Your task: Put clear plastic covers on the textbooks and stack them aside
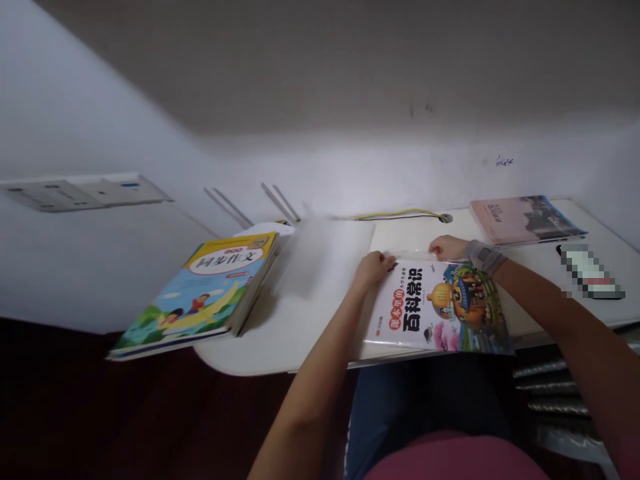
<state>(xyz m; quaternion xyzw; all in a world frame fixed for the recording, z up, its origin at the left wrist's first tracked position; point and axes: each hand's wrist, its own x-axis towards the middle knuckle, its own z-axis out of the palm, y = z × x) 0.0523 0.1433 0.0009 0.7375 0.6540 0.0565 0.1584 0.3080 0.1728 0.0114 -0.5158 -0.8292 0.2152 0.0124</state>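
Hand position: we find the left hand [373,270] and the right hand [447,247] held apart, both at the upper edge of the general-knowledge paperback [437,307]. We observe the left hand curled and clamped on that edge, with its fingers [385,261] folded over the top of the cover. The right hand lies lower and flatter, with its fingers [434,248] extended toward the left hand across the same edge. We cannot tell whether its thumb closes beneath the edge. A grey wrist support [484,257] encircles the right wrist.

Item condition: we note that the paperback lies flat and closed, cover up, at the front edge of the white desk [305,350]. Its glossy cover shows black and red title characters and a colourful illustration. A pale sheet [405,235] lies directly beyond it, touching its upper edge.

Surroundings: we record a thick stack of children's composition books [197,297] at the desk's left end, overhanging the edge. A pink-covered book [525,220] lies toward the far right corner, and a phone [590,272] with a pixelated screen lies near the right side. A yellow-and-black cable [400,215] runs along the wall.
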